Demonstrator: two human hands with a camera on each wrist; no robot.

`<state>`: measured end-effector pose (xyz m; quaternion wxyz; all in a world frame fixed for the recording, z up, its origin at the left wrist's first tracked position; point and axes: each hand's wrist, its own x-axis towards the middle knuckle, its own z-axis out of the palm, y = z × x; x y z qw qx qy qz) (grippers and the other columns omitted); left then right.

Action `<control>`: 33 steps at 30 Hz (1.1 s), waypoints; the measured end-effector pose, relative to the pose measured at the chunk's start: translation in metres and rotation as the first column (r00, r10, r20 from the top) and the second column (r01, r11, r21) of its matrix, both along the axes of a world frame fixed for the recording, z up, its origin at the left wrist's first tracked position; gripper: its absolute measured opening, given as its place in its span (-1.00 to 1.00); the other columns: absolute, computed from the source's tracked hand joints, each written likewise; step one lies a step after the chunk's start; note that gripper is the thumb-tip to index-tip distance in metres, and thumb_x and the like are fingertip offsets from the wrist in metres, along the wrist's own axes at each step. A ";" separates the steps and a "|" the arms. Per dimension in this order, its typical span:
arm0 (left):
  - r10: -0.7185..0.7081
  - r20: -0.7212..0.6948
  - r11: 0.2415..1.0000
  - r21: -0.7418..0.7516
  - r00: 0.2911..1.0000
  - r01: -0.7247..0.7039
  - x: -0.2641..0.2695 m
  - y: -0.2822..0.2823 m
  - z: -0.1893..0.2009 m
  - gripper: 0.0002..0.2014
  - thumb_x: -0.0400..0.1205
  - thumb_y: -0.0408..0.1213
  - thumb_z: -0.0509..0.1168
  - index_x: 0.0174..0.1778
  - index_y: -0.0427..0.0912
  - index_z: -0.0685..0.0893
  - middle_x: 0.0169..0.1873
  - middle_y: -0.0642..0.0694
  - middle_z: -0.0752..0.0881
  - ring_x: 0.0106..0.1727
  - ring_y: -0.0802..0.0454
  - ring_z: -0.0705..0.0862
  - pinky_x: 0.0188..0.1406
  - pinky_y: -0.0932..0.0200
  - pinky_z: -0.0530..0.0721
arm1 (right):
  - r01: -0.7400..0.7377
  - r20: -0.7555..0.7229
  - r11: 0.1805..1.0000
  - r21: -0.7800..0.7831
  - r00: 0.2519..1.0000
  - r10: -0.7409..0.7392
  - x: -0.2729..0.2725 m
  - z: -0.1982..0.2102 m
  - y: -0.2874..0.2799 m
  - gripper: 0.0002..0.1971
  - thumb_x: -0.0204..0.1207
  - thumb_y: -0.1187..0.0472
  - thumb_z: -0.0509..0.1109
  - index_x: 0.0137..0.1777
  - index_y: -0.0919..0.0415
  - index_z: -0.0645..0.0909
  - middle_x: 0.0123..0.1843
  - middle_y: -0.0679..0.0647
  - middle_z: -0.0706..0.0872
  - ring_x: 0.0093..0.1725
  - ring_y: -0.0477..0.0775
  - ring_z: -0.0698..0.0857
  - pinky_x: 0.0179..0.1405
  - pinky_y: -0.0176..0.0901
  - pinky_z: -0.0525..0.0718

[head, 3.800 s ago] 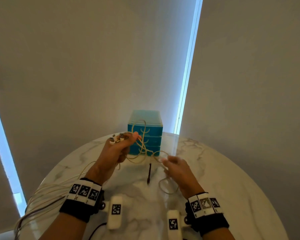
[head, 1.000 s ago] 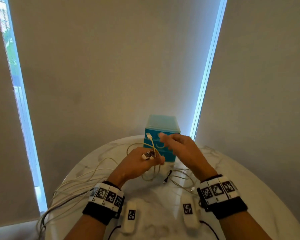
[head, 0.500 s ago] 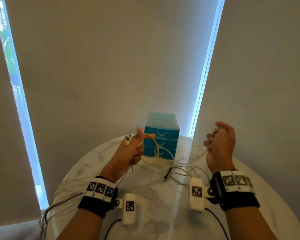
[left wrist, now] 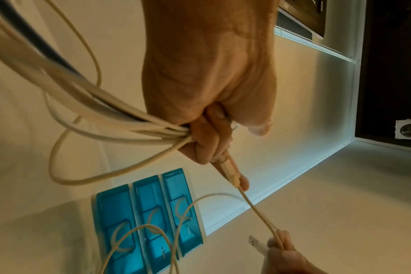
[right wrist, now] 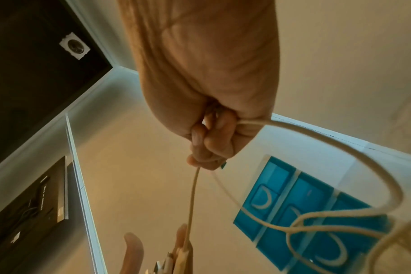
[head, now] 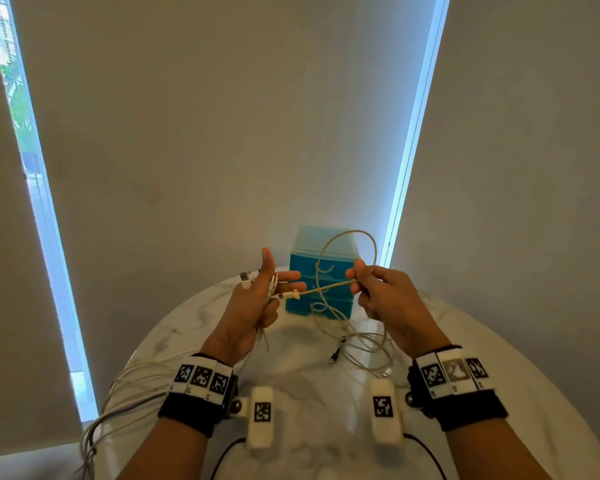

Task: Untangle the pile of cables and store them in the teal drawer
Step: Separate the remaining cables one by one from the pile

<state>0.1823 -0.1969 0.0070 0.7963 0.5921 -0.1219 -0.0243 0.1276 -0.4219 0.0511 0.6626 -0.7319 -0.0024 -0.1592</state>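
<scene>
My left hand [head: 257, 299] grips a bundle of white cables [left wrist: 120, 122] by their plug ends, its thumb raised; the bundle trails off the table's left edge. My right hand [head: 378, 292] pinches one cream cable [head: 326, 289], which runs taut to its plug at my left fingers [left wrist: 225, 166] and arcs in a loop [head: 357, 237] above the right hand. The teal drawer unit [head: 321, 271] stands behind both hands, all three drawers closed. More cable loops [head: 364, 344] lie on the marble table in front of it.
The round marble table [head: 291, 382] has a wall and window blinds close behind it. A dark-tipped plug [head: 333, 358] lies among the loose loops. Cables [head: 118, 403] hang over the table's left edge.
My right hand came back in from the far right and now pinches the cream cable near the left hand. The cable forms a raised loop over the drawer.
</scene>
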 end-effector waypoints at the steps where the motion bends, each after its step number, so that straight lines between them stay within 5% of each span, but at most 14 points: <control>1: 0.021 0.003 1.000 0.003 1.000 -0.021 0.000 -0.001 0.000 -0.15 0.71 0.50 0.03 0.28 -0.23 0.82 0.12 -0.18 0.91 -0.54 0.15 0.22 -0.57 0.24 0.14 | 0.009 0.001 1.000 0.030 1.000 -0.009 0.001 -0.001 -0.003 -0.59 0.82 -0.06 0.35 0.12 0.31 0.82 -0.24 0.09 0.72 -0.46 -0.12 0.48 -0.48 -0.30 0.41; 5: 0.137 -0.008 0.989 -0.050 0.991 -0.137 0.002 0.003 -0.002 -0.20 0.73 0.45 0.04 0.23 -0.25 0.79 0.07 -0.15 0.92 -0.59 0.16 0.24 -0.61 0.26 0.17 | 0.074 0.019 0.978 0.196 0.997 -0.079 0.002 0.002 -0.012 -0.63 0.86 0.02 0.31 0.17 0.34 0.77 -0.24 0.09 0.74 -0.47 -0.11 0.48 -0.52 -0.32 0.38; 7: 0.193 -0.028 0.977 -0.090 0.981 -0.195 0.005 0.006 -0.002 -0.22 0.70 0.47 0.11 0.18 -0.24 0.80 -0.14 -0.13 0.89 -0.58 0.15 0.26 -0.62 0.25 0.18 | 0.164 0.056 0.923 0.349 0.979 -0.195 0.002 0.009 -0.020 -0.70 0.88 0.07 0.29 0.19 0.30 0.73 -0.18 0.10 0.76 -0.47 -0.12 0.50 -0.60 -0.37 0.40; 10: 0.193 -0.016 0.967 -0.165 0.981 -0.192 0.004 0.010 -0.001 -0.25 0.67 0.49 0.17 0.14 -0.23 0.75 -0.48 -0.05 0.49 -0.56 0.11 0.23 -0.62 0.21 0.16 | 0.275 0.104 0.731 0.625 0.898 -0.427 0.003 0.026 -0.032 -0.73 0.90 0.07 0.19 0.21 0.19 0.68 -0.06 0.11 0.76 -0.39 -0.11 0.60 -0.57 -0.36 0.48; 13: 0.161 0.037 0.973 -0.174 0.986 -0.152 -0.001 0.011 0.002 -0.31 0.68 0.49 0.17 0.08 -0.16 0.70 -0.50 -0.03 0.31 -0.55 0.08 0.18 -0.58 0.22 0.13 | 0.363 0.083 0.552 0.751 0.778 -0.623 0.021 0.043 -0.040 -0.68 0.90 0.07 0.08 0.33 0.20 0.62 -0.02 0.07 0.74 -0.33 -0.09 0.67 -0.43 -0.28 0.54; 15: 0.147 0.071 0.977 -0.168 0.987 -0.133 -0.003 0.010 0.004 -0.32 0.68 0.49 0.15 0.04 -0.14 0.69 -0.50 -0.03 0.30 -0.54 0.06 0.17 -0.56 0.21 0.12 | 0.398 0.072 0.513 0.760 0.733 -0.676 0.047 0.051 -0.029 -0.71 0.83 0.14 0.06 0.28 0.22 0.57 -0.04 0.12 0.69 -0.39 -0.06 0.63 -0.38 -0.20 0.53; 17: 0.126 0.102 0.974 -0.200 0.987 -0.104 -0.006 0.010 0.007 -0.35 0.69 0.47 0.15 -0.05 -0.13 0.70 -0.51 -0.03 0.30 -0.54 0.09 0.16 -0.56 0.17 0.08 | 0.262 0.153 0.672 0.693 0.857 -0.492 0.069 0.059 0.005 -0.69 0.64 0.11 0.16 0.28 0.20 0.55 -0.03 0.15 0.69 -0.39 -0.03 0.61 -0.34 -0.20 0.52; 18: 0.109 0.121 0.970 -0.229 0.987 -0.079 -0.007 0.010 0.009 -0.37 0.70 0.44 0.16 -0.12 -0.12 0.70 -0.51 -0.03 0.29 -0.55 0.11 0.16 -0.57 0.16 0.06 | 0.105 0.191 0.840 0.533 0.952 -0.240 0.072 0.059 0.031 -0.66 0.64 0.07 0.26 0.33 0.20 0.57 0.03 0.14 0.73 -0.34 -0.05 0.64 -0.34 -0.25 0.55; 19: 0.093 0.144 0.963 -0.263 0.985 -0.053 -0.008 0.012 0.010 -0.40 0.72 0.41 0.16 -0.17 -0.10 0.70 -0.52 -0.02 0.28 -0.57 0.13 0.16 -0.58 0.17 0.06 | -0.058 0.128 0.980 0.190 0.991 0.034 0.072 0.054 0.057 -0.63 0.73 0.01 0.34 0.44 0.17 0.58 0.13 0.13 0.77 -0.21 -0.06 0.70 -0.27 -0.28 0.60; 20: 0.084 0.167 0.954 -0.299 0.982 -0.031 -0.010 0.015 0.011 -0.41 0.74 0.37 0.15 -0.20 -0.10 0.70 -0.53 -0.01 0.28 -0.59 0.16 0.17 -0.61 0.21 0.07 | -0.239 -0.024 0.957 -0.164 0.971 0.238 0.069 0.044 0.078 -0.56 0.79 -0.05 0.37 0.56 0.13 0.56 0.27 0.12 0.78 -0.02 -0.05 0.75 -0.10 -0.25 0.68; 22: 0.081 0.205 0.932 -0.362 0.975 -0.002 -0.009 0.023 0.014 -0.42 0.77 0.32 0.11 -0.20 -0.13 0.68 -0.58 0.02 0.30 -0.64 0.20 0.19 -0.69 0.30 0.13 | -0.292 -0.111 0.772 -0.565 0.954 0.280 0.066 0.023 0.093 -0.47 0.80 -0.02 0.39 0.71 0.12 0.50 0.41 0.04 0.77 0.31 -0.06 0.73 0.34 -0.14 0.69; 26: 0.076 0.207 0.930 -0.367 0.975 0.006 -0.011 0.025 0.016 -0.43 0.76 0.31 0.12 -0.17 -0.15 0.66 -0.56 0.02 0.31 -0.62 0.19 0.20 -0.67 0.29 0.11 | -0.148 0.134 0.915 -0.376 0.968 0.212 0.039 0.021 0.062 -0.72 0.88 0.19 0.26 0.39 -0.03 0.77 0.06 -0.13 0.90 0.06 -0.37 0.77 0.15 -0.29 0.72; 30: 0.114 0.217 0.967 -0.246 0.969 -0.059 -0.013 0.010 0.012 -0.45 0.67 0.38 0.22 -0.13 -0.11 0.68 -0.51 -0.01 0.36 -0.56 0.14 0.25 -0.63 0.26 0.21 | -0.062 0.312 0.959 -0.275 0.938 0.151 0.019 0.018 0.043 -0.83 0.88 0.14 0.27 0.28 -0.01 0.70 0.18 -0.22 0.88 0.27 -0.27 0.79 0.15 -0.26 0.79; 33: 0.154 0.220 0.978 -0.175 0.963 -0.117 -0.011 0.003 0.008 -0.45 0.64 0.41 0.27 -0.11 -0.08 0.71 -0.48 -0.05 0.36 -0.51 0.07 0.24 -0.59 0.21 0.21 | -0.110 0.319 0.993 -0.048 0.940 0.120 0.009 0.001 0.040 -0.84 0.87 0.16 0.29 0.38 0.09 0.51 0.25 -0.10 0.90 0.29 -0.14 0.83 0.10 -0.29 0.82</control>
